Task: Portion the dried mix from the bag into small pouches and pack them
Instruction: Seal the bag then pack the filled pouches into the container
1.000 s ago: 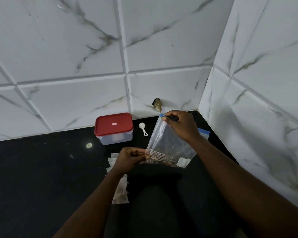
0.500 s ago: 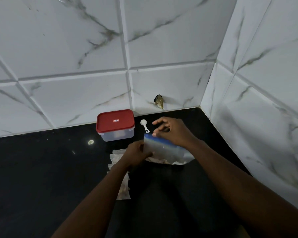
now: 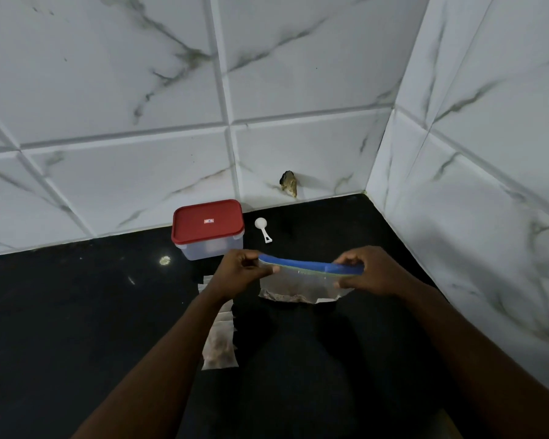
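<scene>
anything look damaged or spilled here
A ragged brownish hole breaks the wall tile just above the counter, near the scoop. The pale spot left of the container may be glare or a spill.

No text can be read. A small white-and-red label [image 3: 208, 221] sits at the middle of the red lid [image 3: 203, 232] of the box by the counter's [image 3: 76, 312] back edge, its print too small to make out. The bag's [image 3: 301, 285] lower part is too blurred to tell print from contents.
</scene>
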`<state>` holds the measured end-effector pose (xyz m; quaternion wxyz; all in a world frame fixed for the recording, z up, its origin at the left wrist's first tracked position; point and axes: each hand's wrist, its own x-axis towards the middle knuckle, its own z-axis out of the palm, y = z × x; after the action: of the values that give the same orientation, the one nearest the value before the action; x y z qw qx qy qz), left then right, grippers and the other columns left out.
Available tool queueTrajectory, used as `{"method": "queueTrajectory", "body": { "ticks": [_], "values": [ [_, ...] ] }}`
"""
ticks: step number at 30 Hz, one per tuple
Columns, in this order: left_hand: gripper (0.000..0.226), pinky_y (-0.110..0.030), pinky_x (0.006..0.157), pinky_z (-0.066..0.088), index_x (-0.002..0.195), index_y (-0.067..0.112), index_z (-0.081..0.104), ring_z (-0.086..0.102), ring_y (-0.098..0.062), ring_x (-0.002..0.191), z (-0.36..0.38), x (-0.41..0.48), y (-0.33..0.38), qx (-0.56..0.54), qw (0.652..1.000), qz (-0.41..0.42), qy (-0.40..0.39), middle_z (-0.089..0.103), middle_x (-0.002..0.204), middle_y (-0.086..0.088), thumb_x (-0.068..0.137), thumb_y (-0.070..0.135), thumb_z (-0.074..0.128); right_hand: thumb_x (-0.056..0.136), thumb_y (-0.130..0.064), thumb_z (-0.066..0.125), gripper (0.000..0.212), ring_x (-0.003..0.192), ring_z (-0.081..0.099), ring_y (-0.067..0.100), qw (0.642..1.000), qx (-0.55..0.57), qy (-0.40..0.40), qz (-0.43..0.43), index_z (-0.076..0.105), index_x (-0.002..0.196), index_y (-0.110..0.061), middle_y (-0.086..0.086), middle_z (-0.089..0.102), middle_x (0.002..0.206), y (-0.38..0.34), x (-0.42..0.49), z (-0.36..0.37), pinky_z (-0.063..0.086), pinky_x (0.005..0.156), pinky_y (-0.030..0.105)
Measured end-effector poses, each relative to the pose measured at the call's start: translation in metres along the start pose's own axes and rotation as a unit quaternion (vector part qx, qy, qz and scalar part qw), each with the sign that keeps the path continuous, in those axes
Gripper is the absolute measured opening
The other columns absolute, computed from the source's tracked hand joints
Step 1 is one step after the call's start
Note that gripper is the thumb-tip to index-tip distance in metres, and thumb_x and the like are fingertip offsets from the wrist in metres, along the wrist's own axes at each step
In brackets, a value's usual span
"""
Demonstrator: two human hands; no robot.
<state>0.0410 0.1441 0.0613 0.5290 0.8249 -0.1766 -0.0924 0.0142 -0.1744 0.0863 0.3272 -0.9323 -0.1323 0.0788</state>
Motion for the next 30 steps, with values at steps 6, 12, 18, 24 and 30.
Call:
{"method": "queueTrajectory", "body": {
  "ticks": [6,12,18,24,30],
  "values": [
    [0.055,-0.049,0.082,0.060,0.098,-0.002,0.073,0.072,-0.035,0.088,-0.001,0.001,0.005,-0.033,0.999,-0.003,0.006,0.074,0.093,-0.018,0.084,0.051,0.071,0.078,-0.031,0.085,0.019,0.081,0.071,0.002,0.993,0.103,0.049,0.033,0.079,0.096,-0.027,-0.012,0.076,0.085,0.007,-0.002,-0.006,0.055,0.074,0.018],
    [0.017,-0.026,0.083,0.061,0.099,0.005,0.074,0.075,-0.017,0.103,-0.003,-0.003,0.004,-0.121,0.991,-0.050,-0.008,0.079,0.106,-0.006,0.096,0.018,0.066,0.086,-0.024,0.077,0.020,0.089,0.076,0.018,0.963,0.245,0.072,0.089,0.076,0.104,-0.015,0.003,0.078,0.093,0.012,-0.001,-0.003,0.061,0.080,0.035],
    [0.040,-0.033,0.093,0.059,0.106,-0.003,0.073,0.074,-0.019,0.107,0.000,-0.004,0.000,-0.150,0.986,-0.070,0.013,0.078,0.110,-0.008,0.088,0.032,0.066,0.089,-0.022,0.075,0.012,0.086,0.075,0.017,0.961,0.254,0.069,0.086,0.076,0.099,-0.015,0.003,0.078,0.089,0.011,0.002,0.006,0.059,0.075,0.029],
    [0.042,-0.039,0.095,0.058,0.104,-0.003,0.072,0.073,-0.021,0.106,0.001,0.000,-0.004,-0.167,0.981,-0.092,0.033,0.077,0.109,-0.009,0.086,0.035,0.067,0.089,-0.026,0.074,0.021,0.091,0.076,0.020,0.946,0.299,0.060,0.111,0.073,0.105,-0.012,0.006,0.078,0.095,0.008,0.007,0.006,0.060,0.082,0.036],
    [0.023,-0.031,0.086,0.059,0.101,0.009,0.073,0.074,-0.018,0.099,0.004,0.000,-0.002,-0.153,0.982,-0.109,0.032,0.077,0.106,-0.008,0.097,0.029,0.063,0.094,-0.025,0.069,0.022,0.093,0.076,0.017,0.929,0.338,0.047,0.141,0.067,0.114,-0.015,0.006,0.078,0.101,0.005,0.008,0.008,0.062,0.079,0.032]
  ]
}}
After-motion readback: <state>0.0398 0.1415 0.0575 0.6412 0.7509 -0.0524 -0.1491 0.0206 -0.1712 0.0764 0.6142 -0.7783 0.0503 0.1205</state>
